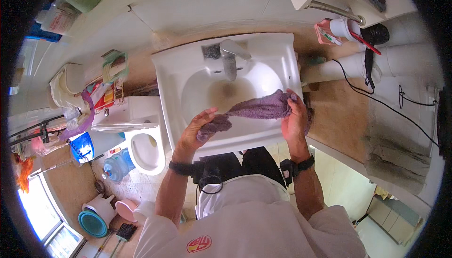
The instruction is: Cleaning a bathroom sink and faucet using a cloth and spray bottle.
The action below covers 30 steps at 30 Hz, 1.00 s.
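Note:
A twisted purple terry cloth stretches between my two hands above the front of a white washbasin. My left hand grips its narrower bunched end. The wider end lies in my right hand, whose fingers curl around it, and a bit of cloth hangs down beyond that wrist. Behind the cloth, a single-lever metal faucet stands at the back of the basin. Brownish discoloration shows around the drain; whether water stands there I cannot tell.
To the left is a toilet with its seat exposed, near blue water jugs. A teal basin and a brush are lower left. On the right, a pink holder, a white pipe and a black cable line the wall.

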Tool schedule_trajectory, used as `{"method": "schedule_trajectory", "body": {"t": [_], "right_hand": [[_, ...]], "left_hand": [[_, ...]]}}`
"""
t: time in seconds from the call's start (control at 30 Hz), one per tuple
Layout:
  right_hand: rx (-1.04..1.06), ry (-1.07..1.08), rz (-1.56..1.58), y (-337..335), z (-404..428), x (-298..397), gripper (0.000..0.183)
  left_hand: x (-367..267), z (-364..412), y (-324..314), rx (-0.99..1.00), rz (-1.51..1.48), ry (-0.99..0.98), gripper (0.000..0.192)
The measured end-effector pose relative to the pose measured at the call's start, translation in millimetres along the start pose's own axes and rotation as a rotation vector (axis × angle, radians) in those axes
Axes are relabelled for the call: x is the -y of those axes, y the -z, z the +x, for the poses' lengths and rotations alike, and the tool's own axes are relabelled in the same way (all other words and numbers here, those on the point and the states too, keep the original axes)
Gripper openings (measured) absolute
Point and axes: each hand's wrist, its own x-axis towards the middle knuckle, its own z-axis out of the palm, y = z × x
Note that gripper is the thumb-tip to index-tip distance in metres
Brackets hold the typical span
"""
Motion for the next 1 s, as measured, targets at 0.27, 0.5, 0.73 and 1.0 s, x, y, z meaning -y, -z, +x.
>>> {"method": "schedule_trajectory", "body": {"t": [0.27, 0.5, 0.73, 1.0], "right_hand": [[-0.026, 0.244, -0.307, -5.7, -3.2, 5.1, 0.055], [0.423, 0.253, -0.835, -14.5, -42.7, -56.0, 0.043], [0.55, 0.424, -1.11, -33.2, -56.5, -64.1, 0.023], [0.455, 0.337, -1.054, -15.3, -45.9, -29.9, 0.013]], "left_hand": [[-5.7, -6.7, 13.3, -0.024, -0.087, -0.108, 0.043], [8.7, -3.2, -10.8, 0.104, -0.013, -0.158, 0.054], [-0.9, -3.6, -32.4, 0.117, 0.007, -0.02, 0.044], [-18.1, -21.2, -24.3, -0.121, 1.084, 0.083, 0.032]]}}
